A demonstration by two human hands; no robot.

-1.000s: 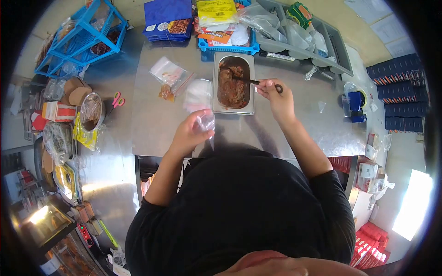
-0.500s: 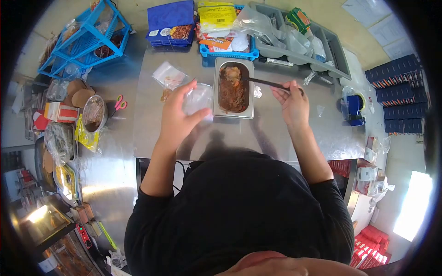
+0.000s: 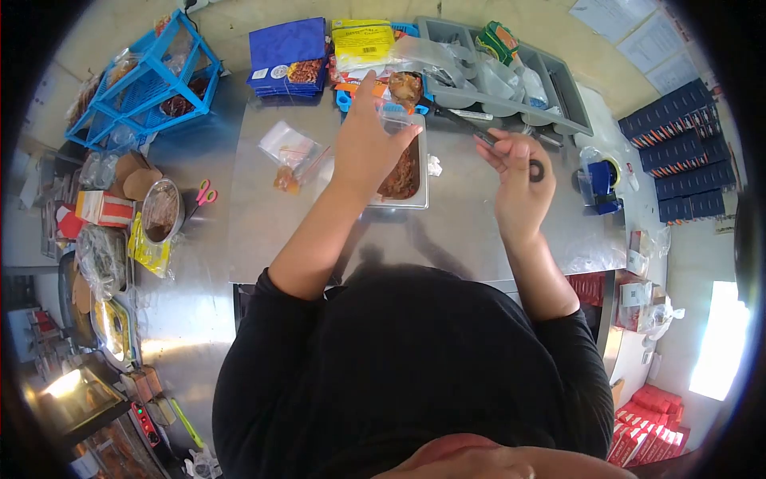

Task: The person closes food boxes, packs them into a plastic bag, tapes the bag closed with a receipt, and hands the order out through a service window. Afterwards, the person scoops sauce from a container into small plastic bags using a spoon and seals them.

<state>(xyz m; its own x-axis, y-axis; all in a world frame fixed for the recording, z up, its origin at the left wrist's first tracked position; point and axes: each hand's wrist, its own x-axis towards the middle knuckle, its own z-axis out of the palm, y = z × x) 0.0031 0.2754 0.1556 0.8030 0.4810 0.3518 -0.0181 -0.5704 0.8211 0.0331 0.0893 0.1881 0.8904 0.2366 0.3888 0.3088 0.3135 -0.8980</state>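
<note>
My right hand [image 3: 520,172] is closed round the dark handle of a ladle [image 3: 455,117]. Its bowl, heaped with brown sauce and chunky food [image 3: 405,89], is raised above the far end of a steel pan. That steel pan [image 3: 399,204] holds dark reddish-brown minced food and is partly covered by my left arm. With thumb and fingers spread around it, my left hand [image 3: 369,144] holds a small clear plastic bag [image 3: 395,120] just on the near side of the ladle bowl. How far the bag's mouth gapes is hard to see.
A small filled bag [image 3: 286,177] and flat clear bags [image 3: 286,144] lie left of the pan. Behind stand blue packets [image 3: 287,60], a blue basket [image 3: 343,100] and a grey divided tray [image 3: 558,120]. Pink scissors [image 3: 207,192], a metal bowl [image 3: 177,227] and a tape dispenser [image 3: 600,188] flank the worktop.
The ladle has come up out of the pan carrying a scoop of food. My left hand has moved right and away from me, bringing the clear bag over the pan beside the ladle.
</note>
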